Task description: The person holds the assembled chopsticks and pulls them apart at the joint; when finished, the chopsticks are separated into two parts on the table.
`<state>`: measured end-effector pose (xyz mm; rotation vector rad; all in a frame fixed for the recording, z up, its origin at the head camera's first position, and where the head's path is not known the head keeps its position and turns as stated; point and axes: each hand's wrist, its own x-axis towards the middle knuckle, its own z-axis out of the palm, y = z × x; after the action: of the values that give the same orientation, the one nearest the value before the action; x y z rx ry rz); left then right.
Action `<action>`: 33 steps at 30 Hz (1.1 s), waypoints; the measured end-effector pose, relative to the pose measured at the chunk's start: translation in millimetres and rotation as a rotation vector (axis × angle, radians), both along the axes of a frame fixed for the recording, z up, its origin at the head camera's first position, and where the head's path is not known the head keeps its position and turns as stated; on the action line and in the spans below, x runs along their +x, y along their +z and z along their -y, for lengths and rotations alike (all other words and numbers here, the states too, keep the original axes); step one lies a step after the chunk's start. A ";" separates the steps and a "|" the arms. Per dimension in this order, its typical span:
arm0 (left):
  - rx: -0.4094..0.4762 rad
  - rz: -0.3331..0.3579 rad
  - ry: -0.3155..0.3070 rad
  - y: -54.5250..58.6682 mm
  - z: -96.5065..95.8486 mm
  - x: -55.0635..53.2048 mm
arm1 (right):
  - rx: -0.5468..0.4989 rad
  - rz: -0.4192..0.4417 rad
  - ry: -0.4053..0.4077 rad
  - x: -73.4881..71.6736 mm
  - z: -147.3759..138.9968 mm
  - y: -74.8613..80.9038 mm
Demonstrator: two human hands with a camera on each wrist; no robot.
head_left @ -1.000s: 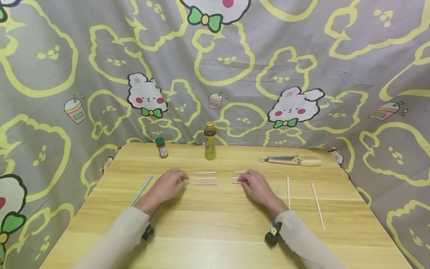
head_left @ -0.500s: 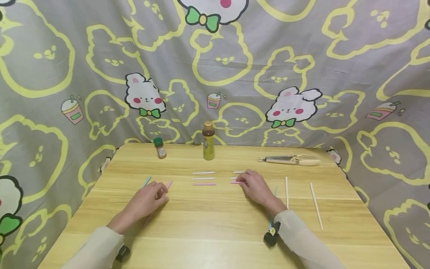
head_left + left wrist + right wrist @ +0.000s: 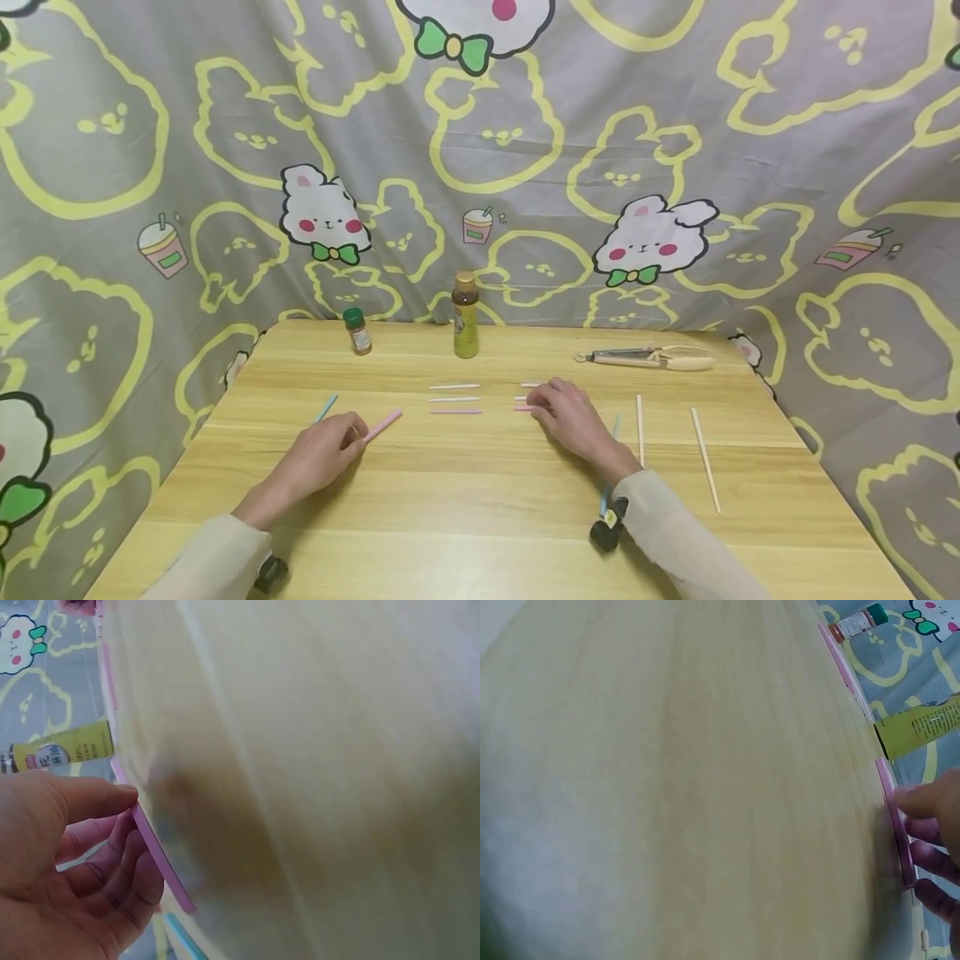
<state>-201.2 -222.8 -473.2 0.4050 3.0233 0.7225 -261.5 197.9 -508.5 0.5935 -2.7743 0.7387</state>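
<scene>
My left hand (image 3: 324, 452) pinches a flat pink stick (image 3: 384, 426) between thumb and fingers. In the head view the stick slants up and right from the fingertips; in the left wrist view the pink stick (image 3: 161, 859) extends on both sides of the pinch. My right hand (image 3: 573, 423) holds another pink stick (image 3: 897, 825) at the table, thumb on one side and fingers on the other. Partly under that hand lie white sticks (image 3: 529, 384). Between the hands, a pink stick (image 3: 456, 412) lies below two white sticks (image 3: 453, 399), roughly parallel.
A blue stick (image 3: 326, 407) lies behind my left hand, and another blue stick (image 3: 617, 426) runs under my right forearm. Two white sticks (image 3: 705, 458) lie farther right. Along the back stand a green-capped jar (image 3: 358, 335) and a yellow-labelled bottle (image 3: 466, 329), with tongs (image 3: 648, 358) lying at right.
My left hand has moved left and toward me from beside the middle sticks and picked up a pink stick, which now swings out to the right. My right hand stays in place.
</scene>
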 end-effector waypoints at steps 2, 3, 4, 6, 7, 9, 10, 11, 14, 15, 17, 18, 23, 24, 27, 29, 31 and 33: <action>-0.004 -0.023 -0.016 3.2 -5.5 0.1 | -0.022 -0.033 0.001 1.7 3.0 2.8; -0.005 -0.035 -0.029 4.8 -9.4 0.0 | -0.033 -0.049 0.006 3.1 5.6 5.7; -0.003 -0.044 -0.049 6.7 -15.0 0.3 | -0.045 -0.059 0.011 5.4 8.0 9.8; 0.000 -0.057 -0.092 10.2 -28.2 1.1 | -0.072 -0.042 0.034 11.6 14.8 19.6; 0.001 -0.063 -0.114 11.7 -35.5 1.5 | -0.087 -0.017 0.050 15.5 19.1 25.1; 0.001 -0.078 -0.162 14.4 -51.1 2.3 | -0.113 0.042 0.084 23.3 27.3 34.0; 0.001 -0.083 -0.186 15.8 -58.7 2.7 | -0.124 0.073 0.104 27.0 30.7 37.0; 0.005 -0.088 -0.208 16.6 -66.1 2.8 | -0.129 0.103 0.124 30.3 33.7 38.9; 0.027 -0.104 -0.271 18.6 -85.4 2.1 | -0.133 0.167 0.194 37.5 39.9 40.5; 0.041 -0.108 -0.292 18.9 -90.7 1.7 | -0.129 0.185 0.216 39.1 41.0 40.4; 0.065 -0.122 -0.330 19.1 -99.8 0.9 | -0.127 0.214 0.258 41.3 42.0 39.3; 0.073 -0.131 -0.347 18.8 -103.6 0.3 | -0.130 0.224 0.273 42.2 42.1 38.8; 0.086 -0.186 -0.390 15.2 -117.8 -3.3 | -0.142 0.215 0.306 45.8 38.6 37.7; 0.086 -0.189 -0.387 14.2 -119.8 -4.1 | -0.148 0.211 0.303 46.6 36.9 37.8; 0.087 -0.185 -0.367 11.2 -124.5 -6.1 | -0.166 0.212 0.283 49.4 31.5 38.0; 0.088 -0.179 -0.361 9.8 -127.5 -6.7 | -0.176 0.223 0.272 51.4 27.8 38.0; 0.092 -0.181 -0.370 8.4 -130.8 -7.2 | -0.174 0.239 0.270 53.2 25.9 38.2; 0.100 -0.183 -0.389 7.2 -134.1 -7.4 | -0.172 0.248 0.278 54.8 24.8 38.4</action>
<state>-208.6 -88.7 -466.0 1.0786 2.9304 0.8433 -206.7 173.0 -470.1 0.9207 -2.8361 1.1687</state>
